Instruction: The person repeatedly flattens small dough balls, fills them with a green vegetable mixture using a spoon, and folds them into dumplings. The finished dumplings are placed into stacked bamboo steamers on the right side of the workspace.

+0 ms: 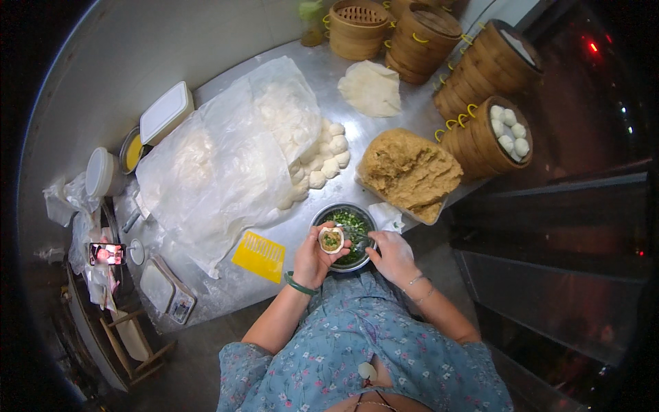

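My left hand (315,255) holds a round dough wrapper (331,240) filled with a light-brown filling topped with chopped green onion. It is held over the near left side of a metal bowl (314,222) of chopped green onion (340,216). At the bowl's right rim, my right hand (394,255) pinches the end of a metal spoon (360,237) that rests in the green onion. Beyond the bowl to the right, a large mound of brown filling (412,170) sits in a clear plastic container. Dough balls (329,152) lie close together, partly under plastic sheeting (231,149).
A yellow dough scraper (259,256) and a digital scale (167,291) lie left on the metal table (221,304). Stacked bamboo steamers (476,141) line the right; the nearest holds several white buns (509,129). A phone (107,254) stands far left. Flattened dough (369,88) lies farther back.
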### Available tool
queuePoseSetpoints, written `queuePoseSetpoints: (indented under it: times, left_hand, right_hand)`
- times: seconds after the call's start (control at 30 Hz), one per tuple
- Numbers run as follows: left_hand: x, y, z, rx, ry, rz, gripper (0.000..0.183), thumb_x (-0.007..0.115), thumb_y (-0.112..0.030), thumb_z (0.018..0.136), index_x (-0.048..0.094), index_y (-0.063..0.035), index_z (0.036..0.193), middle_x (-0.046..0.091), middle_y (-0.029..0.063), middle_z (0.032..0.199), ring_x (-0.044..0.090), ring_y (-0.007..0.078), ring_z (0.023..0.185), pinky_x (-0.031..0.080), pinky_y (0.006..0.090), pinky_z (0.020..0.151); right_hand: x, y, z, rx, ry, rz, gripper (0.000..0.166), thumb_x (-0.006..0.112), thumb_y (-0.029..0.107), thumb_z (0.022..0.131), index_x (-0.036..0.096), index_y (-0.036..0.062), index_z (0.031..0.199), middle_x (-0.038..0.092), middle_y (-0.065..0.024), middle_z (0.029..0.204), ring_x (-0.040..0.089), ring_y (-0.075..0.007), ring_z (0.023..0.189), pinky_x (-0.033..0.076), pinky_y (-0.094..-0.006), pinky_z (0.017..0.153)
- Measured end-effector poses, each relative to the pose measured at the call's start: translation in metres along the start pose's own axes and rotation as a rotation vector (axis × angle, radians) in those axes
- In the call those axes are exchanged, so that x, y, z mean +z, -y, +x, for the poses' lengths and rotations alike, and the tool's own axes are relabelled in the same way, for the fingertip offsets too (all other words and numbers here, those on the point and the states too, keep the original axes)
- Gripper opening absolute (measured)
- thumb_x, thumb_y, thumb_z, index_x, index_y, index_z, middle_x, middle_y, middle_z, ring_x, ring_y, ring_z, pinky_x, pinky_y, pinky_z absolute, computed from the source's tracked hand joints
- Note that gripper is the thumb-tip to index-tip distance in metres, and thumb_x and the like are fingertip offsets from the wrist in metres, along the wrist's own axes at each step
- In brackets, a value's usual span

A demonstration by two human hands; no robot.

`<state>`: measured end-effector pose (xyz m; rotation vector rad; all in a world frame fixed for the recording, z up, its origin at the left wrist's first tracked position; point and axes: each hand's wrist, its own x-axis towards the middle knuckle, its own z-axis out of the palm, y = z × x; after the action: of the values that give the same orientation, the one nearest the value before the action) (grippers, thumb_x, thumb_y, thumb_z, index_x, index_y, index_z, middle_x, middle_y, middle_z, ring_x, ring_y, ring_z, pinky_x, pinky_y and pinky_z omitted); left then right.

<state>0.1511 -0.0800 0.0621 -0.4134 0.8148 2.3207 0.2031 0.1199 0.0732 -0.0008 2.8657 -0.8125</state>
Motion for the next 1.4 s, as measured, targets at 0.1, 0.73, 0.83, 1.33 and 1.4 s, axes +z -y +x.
queuePoseSetpoints:
  times: [0.1, 0.73, 0.83, 1.33, 1.4]
  left_hand:
    - [0.009, 0.005, -0.003, -0.037, 0.049, 0.01, 0.049, 0.034, -0.041, 0.099, 0.044, -0.0001, 0.124, 0.055, 0.0176, 0.117, 0.062, 0.0329, 0.095, 0.055, 0.0397, 0.079]
    - [0.008, 0.006, -0.019, 0.208, -0.088, 0.607, 0.033, 0.054, -0.011, 0.091, 0.043, -0.0031, 0.121, 0.057, 0.0067, 0.105, 0.058, 0.0099, 0.072, 0.049, 0.0221, 0.061]
    - [-0.001, 0.006, -0.015, 0.208, -0.148, 0.825, 0.015, 0.059, -0.01, 0.087, 0.055, -0.0019, 0.1, 0.061, 0.0014, 0.082, 0.054, 0.0063, 0.066, 0.043, 0.0211, 0.057]
    - [-0.004, 0.011, -0.02, 0.388, -0.188, 0.967, 0.009, 0.062, -0.007, 0.083, 0.057, -0.0004, 0.081, 0.053, 0.0005, 0.073, 0.047, 0.0062, 0.063, 0.041, 0.0219, 0.058]
    - [0.002, 0.006, -0.022, 0.495, -0.203, 1.038, 0.009, 0.063, -0.007, 0.083, 0.057, 0.0001, 0.081, 0.053, 0.0015, 0.073, 0.047, 0.0067, 0.064, 0.041, 0.0221, 0.059]
  right_hand:
    - [0.0, 0.004, 0.011, 0.07, 0.009, 0.392, 0.039, 0.062, 0.015, 0.085, 0.051, 0.0021, 0.12, 0.061, -0.0154, 0.11, 0.062, -0.0248, 0.094, 0.049, -0.0341, 0.081]
    - [0.021, 0.031, 0.034, 0.311, 0.099, 1.395, 0.033, 0.062, 0.004, 0.085, 0.055, -0.0014, 0.117, 0.062, -0.0067, 0.1, 0.059, -0.0116, 0.087, 0.05, -0.0246, 0.077]
    - [0.014, 0.036, 0.034, 0.307, 0.125, 1.455, 0.035, 0.064, 0.002, 0.083, 0.054, -0.0015, 0.116, 0.061, -0.0061, 0.1, 0.059, -0.0114, 0.086, 0.051, -0.0241, 0.076]
    - [0.042, 0.031, 0.034, 0.133, -0.001, 1.099, 0.036, 0.068, 0.003, 0.08, 0.057, 0.0, 0.114, 0.062, -0.0068, 0.098, 0.06, -0.0112, 0.089, 0.051, -0.0239, 0.077]
    - [0.034, 0.036, 0.032, 0.192, 0.041, 1.134, 0.034, 0.068, 0.004, 0.079, 0.058, 0.0005, 0.112, 0.063, -0.0077, 0.098, 0.06, -0.0114, 0.089, 0.051, -0.0248, 0.078]
